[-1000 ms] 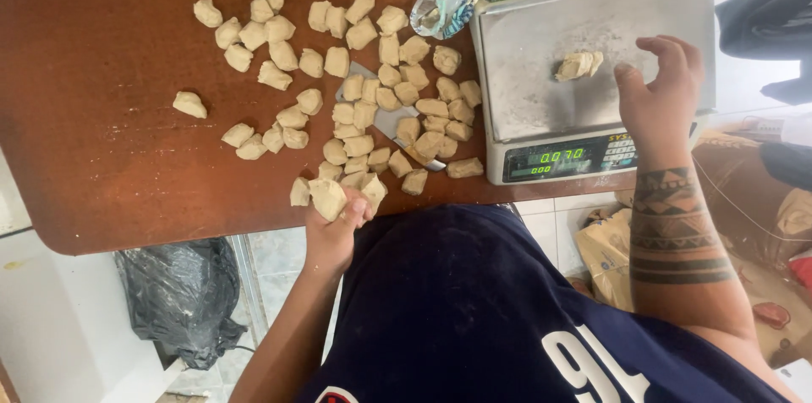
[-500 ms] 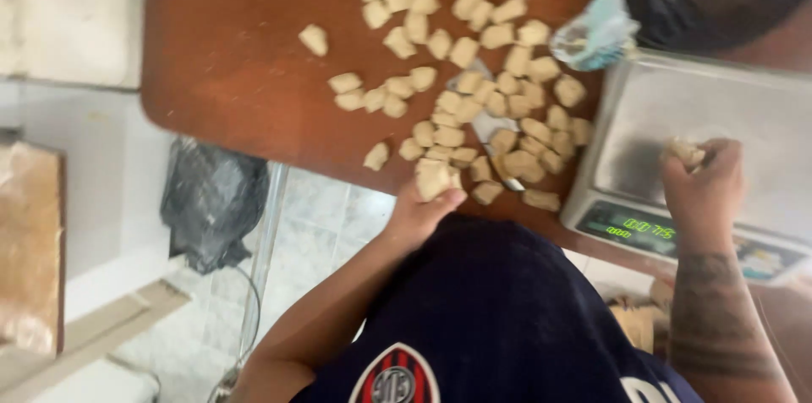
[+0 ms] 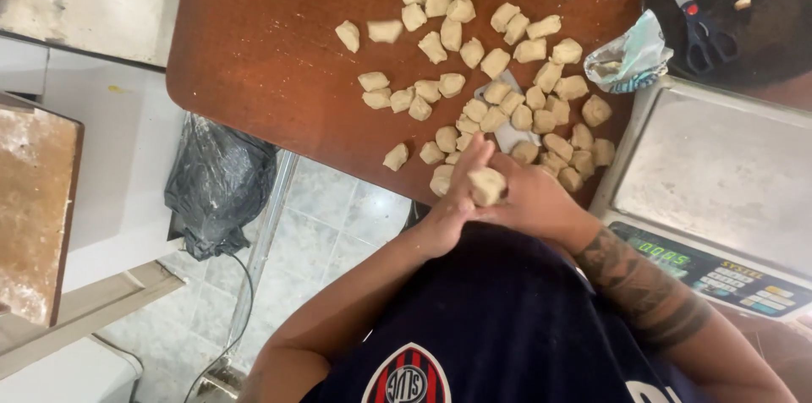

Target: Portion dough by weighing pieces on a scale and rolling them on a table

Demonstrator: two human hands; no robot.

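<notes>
The left hand (image 3: 452, 200) and right hand (image 3: 529, 200) meet at the near edge of the bench (image 3: 271, 56), fingers closed together on one dough piece (image 3: 487, 186); the palms are hidden. The piece is pale, matte and blocky. Similar dough pieces (image 3: 474, 52) lie scattered over the smooth reddish-brown bench top, partly covering a flat grey object that is hard to make out. The steel scale (image 3: 719, 166) is cut off at the right edge. Scissors (image 3: 698, 27) lie on a dark surface.
</notes>
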